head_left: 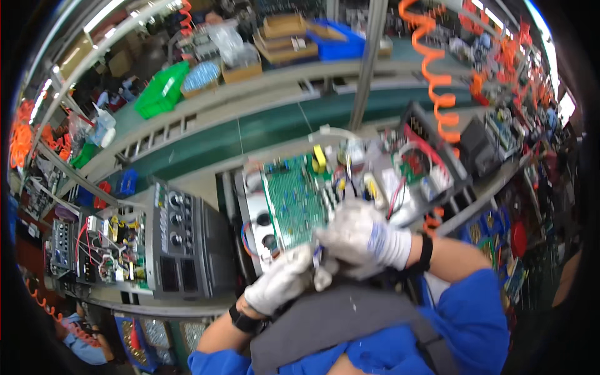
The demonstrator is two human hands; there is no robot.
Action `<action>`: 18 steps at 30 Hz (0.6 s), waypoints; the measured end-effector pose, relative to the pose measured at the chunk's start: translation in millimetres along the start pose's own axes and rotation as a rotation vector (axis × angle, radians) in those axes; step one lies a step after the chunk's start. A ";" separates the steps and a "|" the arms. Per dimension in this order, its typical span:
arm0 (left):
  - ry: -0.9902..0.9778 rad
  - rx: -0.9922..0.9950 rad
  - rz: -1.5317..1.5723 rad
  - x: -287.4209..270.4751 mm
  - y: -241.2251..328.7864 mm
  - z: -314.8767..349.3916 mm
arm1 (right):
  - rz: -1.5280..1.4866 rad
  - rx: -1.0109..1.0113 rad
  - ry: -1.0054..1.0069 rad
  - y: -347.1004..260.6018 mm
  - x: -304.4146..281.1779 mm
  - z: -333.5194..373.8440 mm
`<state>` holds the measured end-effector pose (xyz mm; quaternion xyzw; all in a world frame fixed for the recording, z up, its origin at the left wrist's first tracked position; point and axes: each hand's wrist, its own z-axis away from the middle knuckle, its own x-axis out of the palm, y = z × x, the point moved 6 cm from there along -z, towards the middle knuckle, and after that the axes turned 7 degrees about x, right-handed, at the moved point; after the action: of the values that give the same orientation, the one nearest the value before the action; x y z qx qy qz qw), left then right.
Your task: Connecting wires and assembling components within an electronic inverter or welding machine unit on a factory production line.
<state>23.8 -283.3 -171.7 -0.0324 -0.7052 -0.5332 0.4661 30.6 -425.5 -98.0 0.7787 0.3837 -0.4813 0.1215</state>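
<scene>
Both my hands wear white gloves and meet in front of me, over the near edge of an opened machine. My left hand has its fingers pinched together close to my right fingertips. Curled inward, my right hand closes from the other side. A small white piece with a bit of blue shows between them, too blurred to name. Just beyond lies a green circuit board on a white metal chassis. A yellow component stands at its far edge, and wires and parts crowd its right side.
A dark machine housing with knobs stands at the left, beside another opened unit. Orange coiled hose hangs at the right near a metal post. Across the green conveyor sit a green bin and a blue bin.
</scene>
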 end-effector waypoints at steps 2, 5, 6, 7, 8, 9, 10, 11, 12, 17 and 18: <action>0.032 -0.063 -0.081 -3.5 3.8 -1.6 | 0.051 0.031 -0.199 -0.5 8.9 1.0; 0.089 -0.079 -1.606 -13.5 36.9 3.0 | -0.352 0.135 -0.469 3.6 21.4 -1.7; -0.051 0.116 -1.896 1.0 44.3 0.5 | -0.365 0.196 -0.657 6.8 32.8 0.2; -0.136 0.339 -1.926 13.5 52.2 2.7 | -0.392 0.250 -0.820 12.9 42.2 0.4; -0.228 0.491 -1.961 22.5 55.4 4.8 | -0.431 0.180 -0.836 13.6 44.7 -5.5; -0.264 0.507 -2.043 23.8 55.4 6.1 | -0.651 0.256 -0.960 18.6 52.0 -9.3; -0.300 0.531 -2.127 24.9 53.3 7.3 | -0.818 0.342 -1.111 21.3 59.9 -9.5; -0.315 0.602 -2.212 26.0 52.1 9.4 | -1.122 0.486 -1.226 21.6 62.4 -8.3; -0.303 0.671 -2.225 26.4 50.8 12.6 | -1.124 0.523 -1.242 24.4 65.6 -9.1; 0.309 0.537 -1.319 -22.9 56.6 22.6 | -0.502 0.263 -0.656 26.4 55.1 -20.4; 0.464 0.254 -0.850 -48.2 42.3 20.1 | -0.281 0.117 -0.538 20.9 51.5 -23.8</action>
<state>61.3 -227.6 -174.5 0.4343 -0.5932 -0.5789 0.3526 73.6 -401.6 -133.1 0.5683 0.4135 -0.7035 0.1060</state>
